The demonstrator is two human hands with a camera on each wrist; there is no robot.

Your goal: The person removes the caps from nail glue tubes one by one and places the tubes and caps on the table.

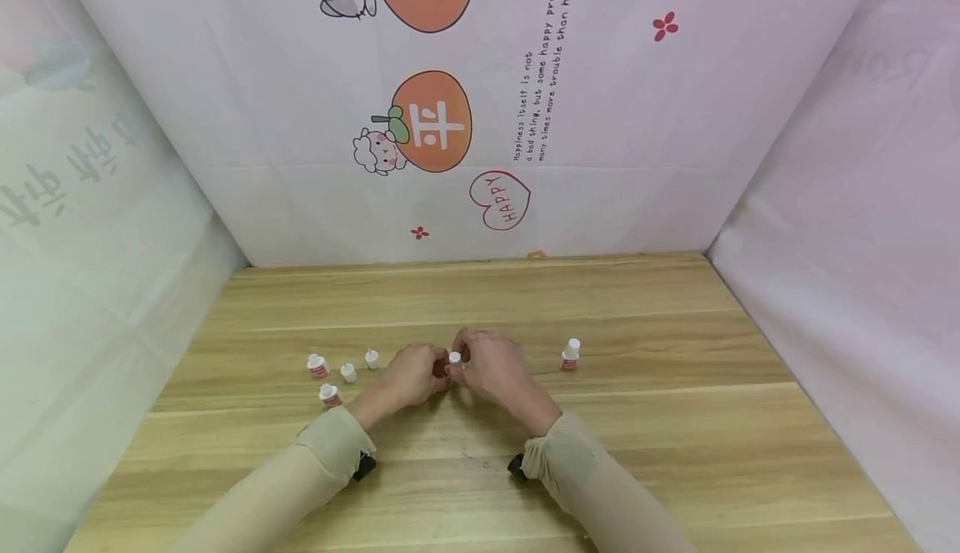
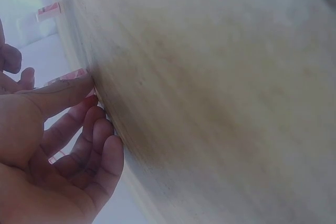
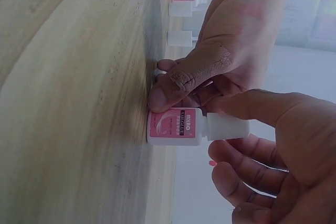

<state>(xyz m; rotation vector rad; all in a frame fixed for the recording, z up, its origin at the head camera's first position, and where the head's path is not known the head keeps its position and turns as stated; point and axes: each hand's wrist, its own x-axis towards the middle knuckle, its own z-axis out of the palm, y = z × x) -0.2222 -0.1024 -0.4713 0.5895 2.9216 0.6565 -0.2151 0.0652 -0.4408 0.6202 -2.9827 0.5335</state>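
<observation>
Beige sleeves (image 1: 258, 495) lead from the near edge to two hands that meet over one small pink-labelled bottle (image 3: 173, 127), which stands upright on the desk (image 1: 465, 503), roughly midway between its two sides. Its white cap (image 3: 228, 127) sits on the neck; whether it is fully seated cannot be told. The left hand (image 1: 411, 374) is closed in a pinch low on the bottle, with the thumb against the label and the remaining fingers bent, probably to keep the light body steady against the desk. The right hand (image 1: 495, 367) pinches the cap from opposite sides between thumb and fingers, a grip suited to turning or lifting it without tilting the bottle. Both forearms slant inward, the wrists low, so that the fingertips work at bottle height. Beyond the left hand's side lie two loose caps, one (image 1: 371, 359) slightly farther off than the other (image 1: 348, 373), near two uncapped bottles, one far (image 1: 318, 366) and one near (image 1: 330, 396), apparently grouped apart from the capped bottle (image 1: 570, 355), which stands alone on the right. Printed cloth (image 1: 622, 136) hangs behind the desk.
</observation>
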